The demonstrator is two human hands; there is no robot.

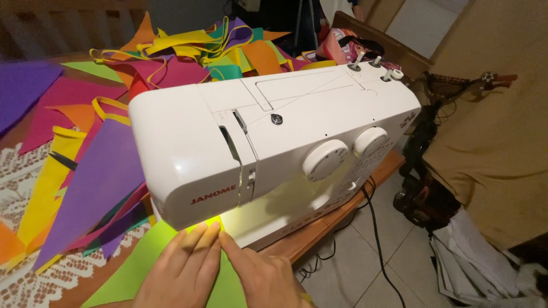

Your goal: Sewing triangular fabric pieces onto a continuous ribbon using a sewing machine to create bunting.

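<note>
A white sewing machine (274,137) with two round dials stands on a wooden table (319,228), its lamp lit underneath. A lime green fabric triangle (137,262) lies flat in front of it, with its far edge under the machine head. My left hand (182,271) presses flat on the green fabric, fingertips close to the lit needle area. My right hand (262,276) lies beside it on the same fabric, index finger pointing toward the needle area. The needle itself is hidden behind the machine head.
Purple (100,182), yellow (45,188), pink and orange fabric pennants on yellow tape pile up left and behind the machine. A white lace cloth (34,274) covers the table. A black power cord (374,234) drops to the tiled floor. A bicycle (434,148) leans at right.
</note>
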